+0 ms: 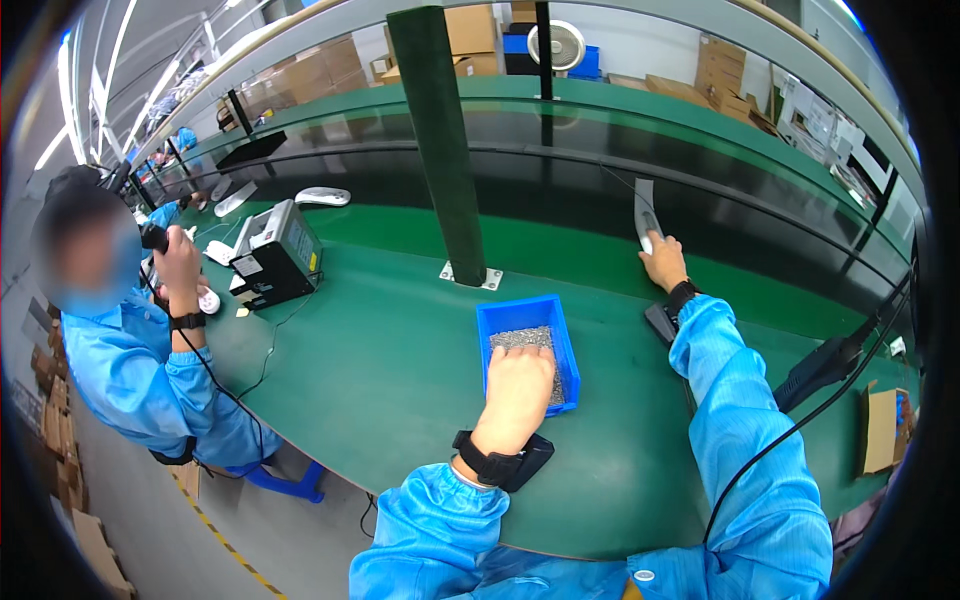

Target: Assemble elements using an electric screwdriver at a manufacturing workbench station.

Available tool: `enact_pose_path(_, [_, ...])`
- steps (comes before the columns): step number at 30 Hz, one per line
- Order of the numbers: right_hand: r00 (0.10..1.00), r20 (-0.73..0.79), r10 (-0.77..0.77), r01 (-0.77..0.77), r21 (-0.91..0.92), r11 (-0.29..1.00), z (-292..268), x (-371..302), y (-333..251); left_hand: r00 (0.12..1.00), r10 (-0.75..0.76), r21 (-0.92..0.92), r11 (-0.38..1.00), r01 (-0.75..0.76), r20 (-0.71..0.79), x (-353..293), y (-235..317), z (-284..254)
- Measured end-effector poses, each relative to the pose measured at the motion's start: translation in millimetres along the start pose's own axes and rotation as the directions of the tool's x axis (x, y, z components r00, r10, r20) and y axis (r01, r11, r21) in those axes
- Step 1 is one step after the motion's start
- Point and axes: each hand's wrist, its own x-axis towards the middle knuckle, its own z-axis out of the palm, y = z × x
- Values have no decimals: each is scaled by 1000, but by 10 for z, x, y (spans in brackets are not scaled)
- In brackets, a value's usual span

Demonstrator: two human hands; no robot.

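Observation:
My left hand (520,385) reaches into a blue plastic bin (568,385) on the green bench. Its fingers are curled and close together at the small silvery metal pieces (525,338), which look like screws. The fingertips dip out of sight, so what they pinch is hidden. Farther off to the right, my right hand (664,262) is closed on the near end of a long white-and-grey plastic housing (646,212). That housing lies at the border of the black conveyor belt (580,185), its far end over the belt.
A green post (436,140) rises beyond the bin. At left, a co-worker (130,330) holds a dark tool near a boxy device (280,255). Another white housing (322,197) lies by the belt. At right are a black power tool (825,370), a cable and an open carton (882,430).

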Motion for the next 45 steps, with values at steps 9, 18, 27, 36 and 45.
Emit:
enact_pose_path(9, [913,-80,401,-152,844,514,-323,-328,153,989,90,3,996,-91,-121,3,-11,44])
enact_pose_path(18, [886,407,223,-382,912,-150,-1279,-1913,277,967,38,-2,999,-40,-253,104,-46,15])
enact_pose_path(27, [803,591,74,-519,633,574,-1888,-3081,690,901,114,13,993,-119,-418,114,487,-449])
enact_pose_path(36, [881,197,430,-437,688,579,-2335,-3123,1508,895,429,-448,780,-436,-124,-240,1493,-584])
enact_pose_path(45, [918,293,-269,-191,918,348,-2392,-2629,948,894,447,-688,652,-319,8,-453,1883,-77])
